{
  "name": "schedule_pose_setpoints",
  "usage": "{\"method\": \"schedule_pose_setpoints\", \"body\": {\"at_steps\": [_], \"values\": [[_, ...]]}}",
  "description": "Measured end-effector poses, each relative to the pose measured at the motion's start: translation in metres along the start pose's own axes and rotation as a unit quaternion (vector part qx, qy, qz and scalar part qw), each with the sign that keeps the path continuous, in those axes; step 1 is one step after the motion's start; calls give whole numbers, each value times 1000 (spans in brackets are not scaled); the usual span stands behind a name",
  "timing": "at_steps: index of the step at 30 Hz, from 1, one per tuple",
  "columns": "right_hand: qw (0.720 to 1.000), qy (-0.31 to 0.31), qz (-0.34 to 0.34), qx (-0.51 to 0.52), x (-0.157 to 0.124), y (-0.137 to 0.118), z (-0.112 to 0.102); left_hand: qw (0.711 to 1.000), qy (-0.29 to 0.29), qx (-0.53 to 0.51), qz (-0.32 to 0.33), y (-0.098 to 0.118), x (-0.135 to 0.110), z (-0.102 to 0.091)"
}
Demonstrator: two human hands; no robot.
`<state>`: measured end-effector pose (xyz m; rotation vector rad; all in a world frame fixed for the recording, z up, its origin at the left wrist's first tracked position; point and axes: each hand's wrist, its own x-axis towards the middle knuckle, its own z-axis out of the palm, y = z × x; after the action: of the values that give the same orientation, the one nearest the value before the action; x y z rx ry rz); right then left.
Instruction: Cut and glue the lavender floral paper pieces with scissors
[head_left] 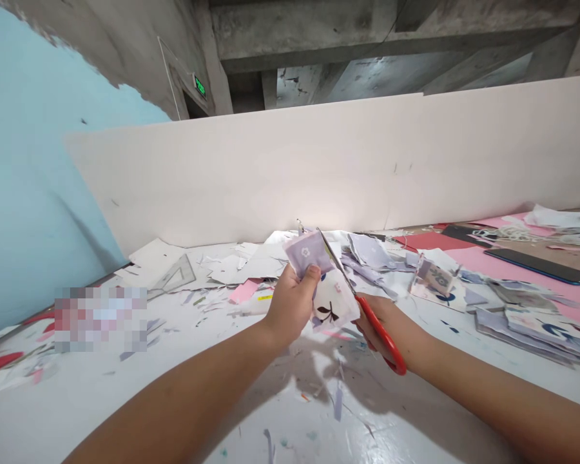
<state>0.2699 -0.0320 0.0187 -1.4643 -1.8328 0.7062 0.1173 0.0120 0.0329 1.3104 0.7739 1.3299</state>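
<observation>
My left hand (290,306) pinches a scrap of printed fabric (331,290), lilac at the top and white with dark leaf shapes lower down. My right hand (381,328) grips red-handled scissors (381,335) from below. Their steel blades (336,267) lie along the scrap's right side, with the upper part of the blades against its edge. Whether the blades are cutting into it cannot be told. Both hands are held just above the white tabletop (290,412).
Paper and fabric scraps litter the table. A clear triangle ruler (174,274) lies at the back left. Stacked printed pieces (536,332) and a dark phone (541,267) on pink sheets (512,264) are to the right. A white board (319,174) stands along the far edge.
</observation>
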Motion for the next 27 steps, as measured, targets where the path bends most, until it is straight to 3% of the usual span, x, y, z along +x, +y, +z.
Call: {"method": "schedule_pose_setpoints", "body": {"at_steps": [7,11,19,23,27], "values": [[994,-22,60,88,4,3,0,999,8,-32,-6,3,0,3],[995,-9,13,102,1,0,1,999,8,-42,-3,6,0,4],[996,17,-81,19,-8,-10,-3,1000,-8,-29,1,1,-2,3],[997,39,-69,21,-5,-7,0,1000,-14,-14,-7,-1,-4,3],[1000,23,-3,10,0,2,1,1000,-17,-10,-5,-2,-4,4]]}}
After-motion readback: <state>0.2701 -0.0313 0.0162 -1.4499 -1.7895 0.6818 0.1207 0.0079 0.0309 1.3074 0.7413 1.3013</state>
